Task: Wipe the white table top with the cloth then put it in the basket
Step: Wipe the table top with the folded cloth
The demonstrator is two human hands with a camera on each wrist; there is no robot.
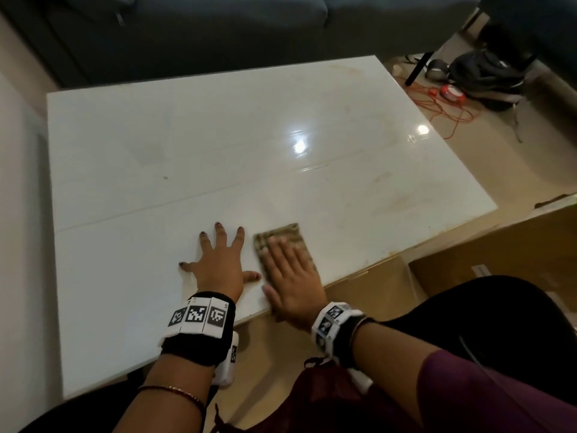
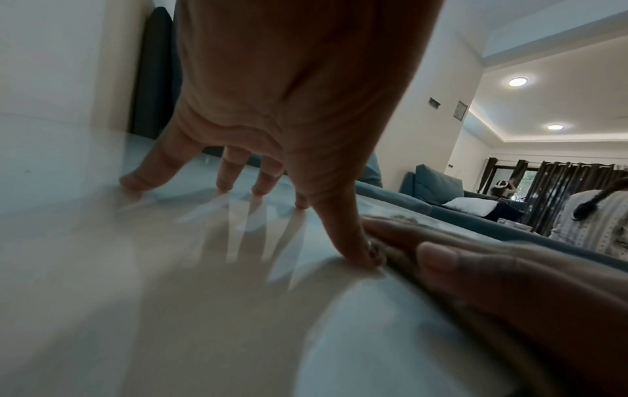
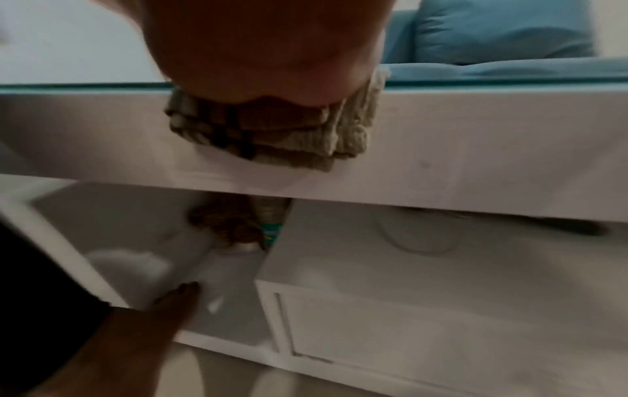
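With our right hand [image 1: 293,276] flat on the cloth [image 1: 282,237] at the surface [image 1: 187,145] edge, left hand [image 1: 218,260] spread beside the cloth — no grip — it may slide off.

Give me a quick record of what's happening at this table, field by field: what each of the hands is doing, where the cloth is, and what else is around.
left hand: left hand lies flat on the white table top, fingers spread, holding nothing
right hand: right hand presses flat on the cloth, fingers straight
cloth: folded, tan with dark checks, at the table's near edge, partly hanging over it in the right wrist view
table state: glossy, faint smears toward the far right
basket: not in view
surroundings: dark sofa behind the table, cardboard boxes at the right
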